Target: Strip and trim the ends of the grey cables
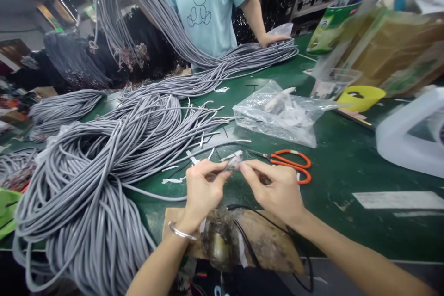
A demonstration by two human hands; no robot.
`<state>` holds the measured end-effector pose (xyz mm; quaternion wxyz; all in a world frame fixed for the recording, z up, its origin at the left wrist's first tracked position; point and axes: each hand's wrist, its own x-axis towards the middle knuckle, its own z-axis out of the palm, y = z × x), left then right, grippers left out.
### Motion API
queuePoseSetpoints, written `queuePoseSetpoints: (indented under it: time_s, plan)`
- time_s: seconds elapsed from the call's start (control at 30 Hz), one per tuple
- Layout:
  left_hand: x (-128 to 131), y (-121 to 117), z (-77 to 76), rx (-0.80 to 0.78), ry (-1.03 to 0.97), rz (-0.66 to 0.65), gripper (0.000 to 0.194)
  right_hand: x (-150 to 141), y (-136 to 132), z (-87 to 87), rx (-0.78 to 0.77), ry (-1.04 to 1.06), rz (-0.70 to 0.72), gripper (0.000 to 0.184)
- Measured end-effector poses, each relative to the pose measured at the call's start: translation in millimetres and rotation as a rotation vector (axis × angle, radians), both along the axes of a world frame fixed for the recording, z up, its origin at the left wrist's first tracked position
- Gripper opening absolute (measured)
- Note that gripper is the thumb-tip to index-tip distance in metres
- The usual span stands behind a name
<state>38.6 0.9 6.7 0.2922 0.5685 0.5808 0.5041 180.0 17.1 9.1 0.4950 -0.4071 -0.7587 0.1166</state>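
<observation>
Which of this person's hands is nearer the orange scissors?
Right. The right hand is just on the near side of the scissors; the left hand is farther away, to their left.

Pinched from both sides straight ahead at twelve o'clock, a small translucent piece (235, 162), pale with a greyish cast, looked crumpled and tilted, its upper end toward two o'clock. From where I stood, its finer detail was too blurred to tell.

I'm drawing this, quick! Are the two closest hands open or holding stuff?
Left hand: pinched closed on a small, blurry pale piece.
Right hand: pinched closed at the same piece's other side.
</observation>
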Motion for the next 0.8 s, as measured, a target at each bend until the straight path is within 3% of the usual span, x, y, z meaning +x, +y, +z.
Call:
queuePoseSetpoints:
  time_s: [0.13, 0.27, 0.43, 0.57, 0.8]
  plan:
    - [3.2, 1.2, 0.7, -0.031, 0.109, 0.007, 0.009, 5.3, -3.5, 3.9, 0.09, 0.117, -0.002, 0.021]
    - [5.2, 3.4, 6.0, -0.158, -0.123, -0.008, 0.022, 6.5, 2.1, 4.0, -0.055, 0.244, -0.052, 0.02]
    - [-0.9, 5.3, 8.2, -0.328, -0.433, -0.09, 0.033, 3.3, 11.5, 1.5, -0.281, 0.324, 0.023, 0.02]
    - [-2.1, 5.9, 8.9, -0.402, -0.507, -0.107, 0.035, -0.9, 12.1, -3.0, -0.425, 0.375, 0.096, 0.023]
    - [-0.8, 6.4, 7.4, -0.485, -0.573, -0.162, 0.043, -6.4, 7.5, -4.7, -0.518, 0.368, 0.257, 0.026]
